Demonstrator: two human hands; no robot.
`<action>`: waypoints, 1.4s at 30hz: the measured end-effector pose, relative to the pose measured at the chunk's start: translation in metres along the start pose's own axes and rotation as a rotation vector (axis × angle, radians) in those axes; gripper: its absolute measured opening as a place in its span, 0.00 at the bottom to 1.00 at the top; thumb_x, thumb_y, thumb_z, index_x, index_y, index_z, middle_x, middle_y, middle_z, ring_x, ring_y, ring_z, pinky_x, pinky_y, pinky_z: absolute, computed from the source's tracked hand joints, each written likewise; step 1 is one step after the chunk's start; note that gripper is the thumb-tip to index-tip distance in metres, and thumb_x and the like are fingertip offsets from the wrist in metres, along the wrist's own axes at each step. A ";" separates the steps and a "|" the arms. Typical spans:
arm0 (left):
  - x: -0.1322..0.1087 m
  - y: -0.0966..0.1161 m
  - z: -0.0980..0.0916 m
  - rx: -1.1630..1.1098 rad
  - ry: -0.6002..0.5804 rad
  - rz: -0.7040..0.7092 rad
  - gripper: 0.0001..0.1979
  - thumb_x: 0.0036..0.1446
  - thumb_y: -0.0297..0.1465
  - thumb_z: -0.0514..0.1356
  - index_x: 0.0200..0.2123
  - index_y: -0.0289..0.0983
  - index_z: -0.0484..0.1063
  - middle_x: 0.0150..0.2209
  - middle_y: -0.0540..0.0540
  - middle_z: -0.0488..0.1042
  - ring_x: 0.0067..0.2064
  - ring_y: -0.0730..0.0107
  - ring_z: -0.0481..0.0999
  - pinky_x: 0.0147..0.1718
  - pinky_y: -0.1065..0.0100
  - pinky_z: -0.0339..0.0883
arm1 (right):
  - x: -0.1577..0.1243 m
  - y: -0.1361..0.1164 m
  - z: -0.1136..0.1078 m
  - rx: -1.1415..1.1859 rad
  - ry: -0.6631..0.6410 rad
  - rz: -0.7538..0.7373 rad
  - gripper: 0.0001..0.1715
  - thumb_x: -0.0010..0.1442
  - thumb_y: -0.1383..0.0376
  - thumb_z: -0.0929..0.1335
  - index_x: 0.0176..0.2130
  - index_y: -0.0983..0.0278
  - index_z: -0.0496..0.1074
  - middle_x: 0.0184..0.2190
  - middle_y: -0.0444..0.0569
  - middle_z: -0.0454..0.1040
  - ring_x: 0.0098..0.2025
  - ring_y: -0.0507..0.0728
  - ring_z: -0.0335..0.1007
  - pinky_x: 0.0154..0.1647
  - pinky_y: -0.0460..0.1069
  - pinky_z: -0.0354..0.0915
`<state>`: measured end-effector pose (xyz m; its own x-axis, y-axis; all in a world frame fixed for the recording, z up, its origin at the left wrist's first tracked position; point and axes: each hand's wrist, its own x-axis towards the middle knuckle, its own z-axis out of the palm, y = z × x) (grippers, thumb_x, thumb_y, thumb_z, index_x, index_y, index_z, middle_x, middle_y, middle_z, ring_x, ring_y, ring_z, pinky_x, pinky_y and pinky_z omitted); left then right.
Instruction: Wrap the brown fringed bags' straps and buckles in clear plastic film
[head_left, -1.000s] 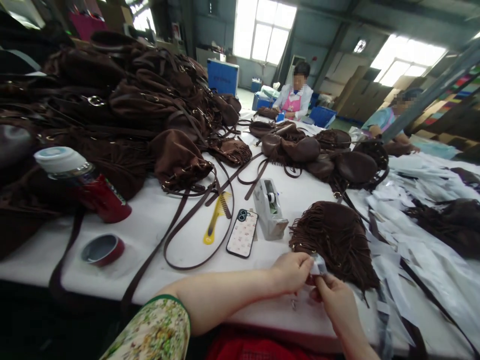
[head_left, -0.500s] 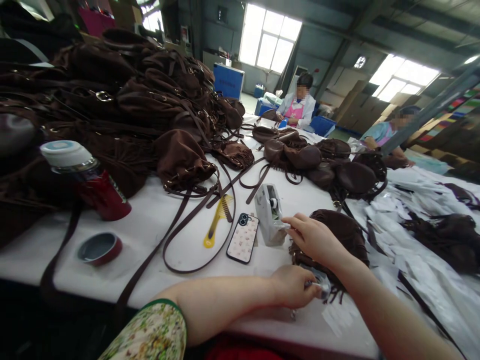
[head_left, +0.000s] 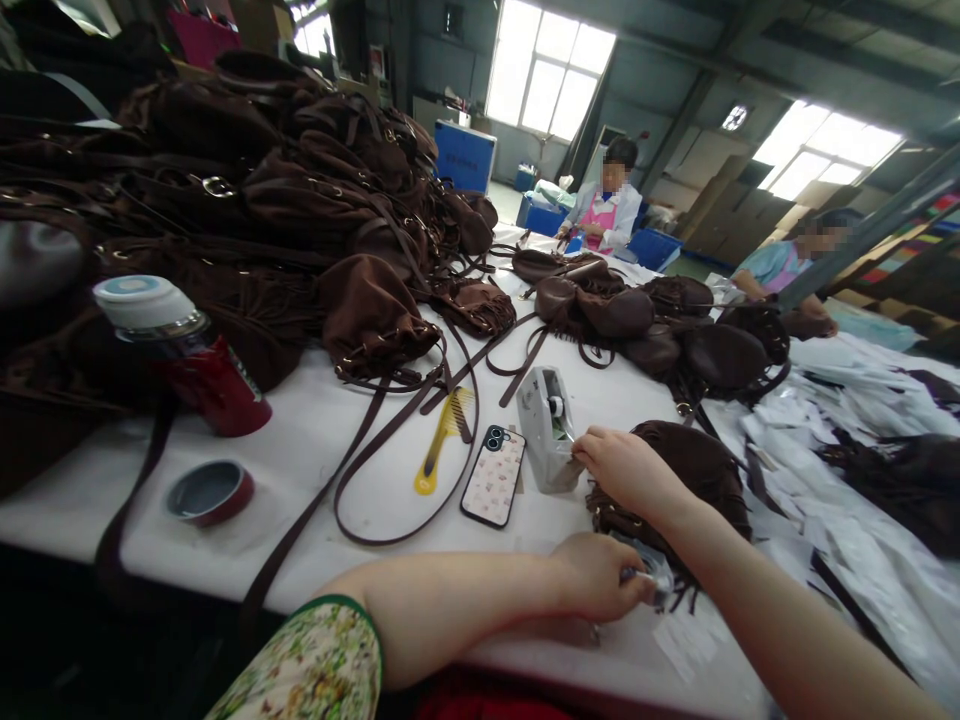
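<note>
My left hand is closed around a small metal-looking piece in clear plastic, low over the table's front edge. Its exact kind is hidden by my fingers and the wrapping. My right hand pinches clear tape at the front end of a grey tape dispenser. A brown fringed bag lies just beyond my left hand, partly covered by my right forearm. Left of the dispenser are a phone in a patterned case and a yellow comb.
Brown bags are piled high at the left. A red flask and a round cup lid stand before them. More bags and white wrapping cover the right. Two people work at the far side.
My right hand has moved slightly left, closer against the dispenser's end. My left hand keeps its hold on the plastic-wrapped piece. The whole view has shifted a little.
</note>
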<state>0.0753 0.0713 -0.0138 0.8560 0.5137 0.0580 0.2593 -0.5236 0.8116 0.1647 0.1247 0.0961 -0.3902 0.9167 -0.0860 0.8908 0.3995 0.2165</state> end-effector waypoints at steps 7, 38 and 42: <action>-0.001 0.001 -0.001 0.011 -0.011 -0.011 0.19 0.60 0.45 0.51 0.38 0.41 0.77 0.36 0.44 0.79 0.36 0.59 0.77 0.29 0.68 0.64 | -0.007 0.001 0.030 0.120 0.168 0.111 0.13 0.67 0.67 0.59 0.41 0.65 0.72 0.37 0.52 0.73 0.40 0.57 0.72 0.43 0.50 0.63; 0.003 0.007 -0.028 0.475 -0.150 0.058 0.13 0.61 0.35 0.52 0.41 0.39 0.75 0.42 0.43 0.75 0.37 0.63 0.76 0.38 0.66 0.68 | -0.267 0.033 0.127 0.535 0.634 1.042 0.15 0.60 0.56 0.65 0.38 0.62 0.75 0.34 0.50 0.77 0.35 0.57 0.73 0.38 0.51 0.66; 0.011 -0.005 -0.021 0.631 -0.035 -0.033 0.17 0.64 0.30 0.48 0.51 0.39 0.71 0.56 0.41 0.69 0.40 0.62 0.78 0.38 0.63 0.70 | -0.307 0.042 0.131 0.507 0.651 1.195 0.16 0.59 0.55 0.65 0.37 0.63 0.76 0.33 0.50 0.78 0.34 0.58 0.73 0.38 0.51 0.67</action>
<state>0.0740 0.0940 -0.0048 0.8547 0.5190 0.0110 0.4901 -0.8137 0.3125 0.3523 -0.1393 0.0037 0.7177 0.5875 0.3738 0.6849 -0.4990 -0.5309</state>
